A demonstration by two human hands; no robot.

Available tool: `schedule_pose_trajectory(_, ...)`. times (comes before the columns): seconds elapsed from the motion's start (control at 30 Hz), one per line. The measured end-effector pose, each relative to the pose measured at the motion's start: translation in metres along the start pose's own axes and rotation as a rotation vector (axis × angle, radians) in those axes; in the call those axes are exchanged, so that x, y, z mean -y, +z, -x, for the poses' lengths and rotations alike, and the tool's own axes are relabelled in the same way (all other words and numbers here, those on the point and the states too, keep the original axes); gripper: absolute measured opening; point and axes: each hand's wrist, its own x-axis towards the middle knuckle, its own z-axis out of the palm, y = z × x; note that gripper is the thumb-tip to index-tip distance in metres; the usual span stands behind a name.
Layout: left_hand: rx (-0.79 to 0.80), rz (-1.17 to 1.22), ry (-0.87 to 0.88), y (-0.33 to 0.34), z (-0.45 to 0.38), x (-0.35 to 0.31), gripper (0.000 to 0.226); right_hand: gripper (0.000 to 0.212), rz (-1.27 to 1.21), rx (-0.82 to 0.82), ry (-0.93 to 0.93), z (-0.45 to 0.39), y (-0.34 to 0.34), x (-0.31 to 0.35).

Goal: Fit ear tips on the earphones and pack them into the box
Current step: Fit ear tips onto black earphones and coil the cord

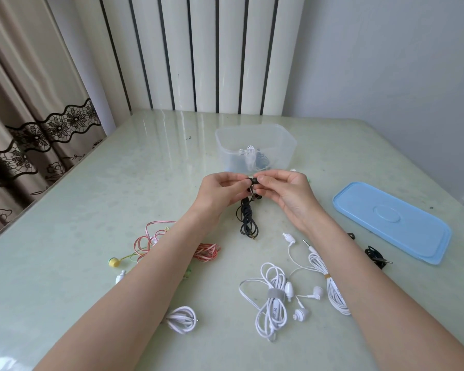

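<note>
Both hands meet above the table's middle. My left hand point(220, 191) pinches a black earbud point(252, 180) between thumb and fingers, and my right hand point(284, 191) pinches the same bud from the other side. The black earphones' bundled cable point(248, 220) hangs down from the hands and touches the table. Just behind the hands stands the clear plastic box point(284, 140), holding white and dark earphones point(252, 156). Whether an ear tip sits on the bud is hidden by the fingers.
The blue lid point(391, 220) lies at the right. White earphones point(276, 298) and another white set point(332, 279) lie near my right forearm, a pink cable point(156, 242) and a yellow bud point(114, 262) at the left, a white bundle point(181, 318) in front, black earphones point(374, 254) beside the lid.
</note>
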Motion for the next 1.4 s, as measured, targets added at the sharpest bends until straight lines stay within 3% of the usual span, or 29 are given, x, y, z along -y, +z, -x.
schedule_pose_trajectory(0.47, 0.02, 0.038, 0.066, -0.0029, 0.003, -0.0056, 0.009, 0.015, -0.043, 0.008, -0.014, -0.001, 0.0037, 0.004)
schedule_pose_trajectory(0.9, 0.035, 0.146, 0.002, -0.0038, 0.0008, -0.0049, 0.008, 0.013, -0.091, 0.029, -0.023, 0.0011, 0.0016, 0.0033)
schedule_pose_trajectory(1.4, 0.077, 0.014, 0.089, -0.0034, 0.003, -0.0027, 0.013, 0.013, -0.276, 0.049, 0.195, 0.0034, -0.0007, 0.0074)
